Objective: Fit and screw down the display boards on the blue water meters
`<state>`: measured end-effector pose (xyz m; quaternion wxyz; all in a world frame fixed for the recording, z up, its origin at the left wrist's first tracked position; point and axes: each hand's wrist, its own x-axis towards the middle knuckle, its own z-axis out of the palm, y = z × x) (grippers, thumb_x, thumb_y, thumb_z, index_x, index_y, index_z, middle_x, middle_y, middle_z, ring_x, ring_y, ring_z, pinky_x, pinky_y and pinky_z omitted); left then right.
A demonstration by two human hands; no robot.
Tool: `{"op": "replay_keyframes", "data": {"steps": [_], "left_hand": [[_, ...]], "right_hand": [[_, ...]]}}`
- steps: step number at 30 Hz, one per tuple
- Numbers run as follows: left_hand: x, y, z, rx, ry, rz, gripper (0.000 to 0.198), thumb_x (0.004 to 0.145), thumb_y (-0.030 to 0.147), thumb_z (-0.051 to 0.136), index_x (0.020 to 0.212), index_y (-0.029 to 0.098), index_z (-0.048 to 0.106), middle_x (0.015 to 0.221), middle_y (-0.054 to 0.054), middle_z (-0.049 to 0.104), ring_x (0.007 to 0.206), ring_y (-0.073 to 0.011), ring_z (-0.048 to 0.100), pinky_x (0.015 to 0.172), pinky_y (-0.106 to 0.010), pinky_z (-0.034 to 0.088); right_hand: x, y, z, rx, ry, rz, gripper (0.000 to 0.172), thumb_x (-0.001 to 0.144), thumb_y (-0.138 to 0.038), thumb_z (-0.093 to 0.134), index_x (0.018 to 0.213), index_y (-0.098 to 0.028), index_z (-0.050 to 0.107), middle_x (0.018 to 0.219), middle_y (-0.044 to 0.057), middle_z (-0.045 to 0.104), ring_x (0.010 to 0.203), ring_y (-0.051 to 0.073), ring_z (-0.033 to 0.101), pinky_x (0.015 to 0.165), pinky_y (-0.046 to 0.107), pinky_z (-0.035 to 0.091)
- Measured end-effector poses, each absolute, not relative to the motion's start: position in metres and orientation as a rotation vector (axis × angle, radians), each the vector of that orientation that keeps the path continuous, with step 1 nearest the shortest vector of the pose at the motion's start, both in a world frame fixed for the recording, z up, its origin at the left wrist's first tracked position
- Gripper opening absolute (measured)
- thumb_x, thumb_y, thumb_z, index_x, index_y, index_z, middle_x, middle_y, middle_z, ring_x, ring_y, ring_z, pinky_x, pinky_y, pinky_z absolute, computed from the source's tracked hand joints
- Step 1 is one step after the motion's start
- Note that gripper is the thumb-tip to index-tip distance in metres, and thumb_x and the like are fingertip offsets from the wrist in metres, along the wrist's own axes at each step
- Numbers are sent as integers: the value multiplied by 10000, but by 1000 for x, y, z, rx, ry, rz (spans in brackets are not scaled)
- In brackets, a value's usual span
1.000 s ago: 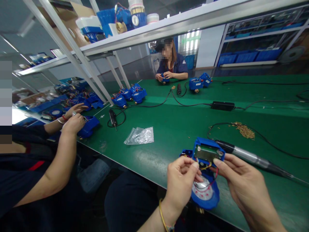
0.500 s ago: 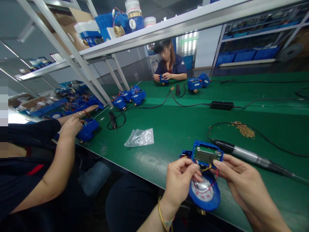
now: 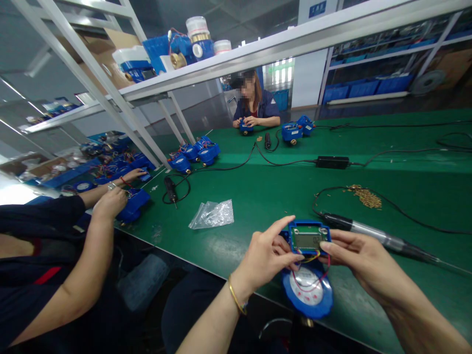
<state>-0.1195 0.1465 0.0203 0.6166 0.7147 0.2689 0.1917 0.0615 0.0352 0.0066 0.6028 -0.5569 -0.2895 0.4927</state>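
A blue display housing (image 3: 309, 225) with a green circuit board and a grey screen (image 3: 306, 241) is held up near the table's front edge. Its right side sits between the thumb and fingers of my right hand (image 3: 356, 253), the thumb at the screen's lower corner. My left hand (image 3: 263, 258) is closed on the left side, index finger along the upper corner and thumb at the lower edge. Red and yellow wires (image 3: 316, 256) hang from the housing. Just below is a round blue water meter (image 3: 311, 290) with a pale dial; a brass fitting (image 3: 308, 322) shows underneath.
An electric screwdriver (image 3: 383, 239) lies right of my hands, near a pile of brass screws (image 3: 366, 197). Plastic bags (image 3: 213, 214) lie to the left. A co-worker's arm (image 3: 99, 236) handles a blue meter (image 3: 134, 205); another person (image 3: 256, 108) sits opposite. A shelf (image 3: 258, 54) spans above.
My left hand has shifted from the wires to the housing's left side, its index finger now stretched along the upper corner. The housing is more level, and the screen shows digits more clearly.
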Motion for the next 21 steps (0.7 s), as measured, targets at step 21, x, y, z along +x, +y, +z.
{"op": "replay_keyframes", "data": {"steps": [21], "left_hand": [[-121, 167, 7, 2591, 204, 1262, 500, 888, 218, 686, 1325, 140, 456, 1306, -212, 660, 1307, -296, 594, 1063, -508, 551]], "right_hand": [[17, 18, 11, -1702, -725, 740, 546, 804, -634, 680, 1049, -157, 780, 477, 28, 628, 350, 152, 551, 369, 233, 484]]}}
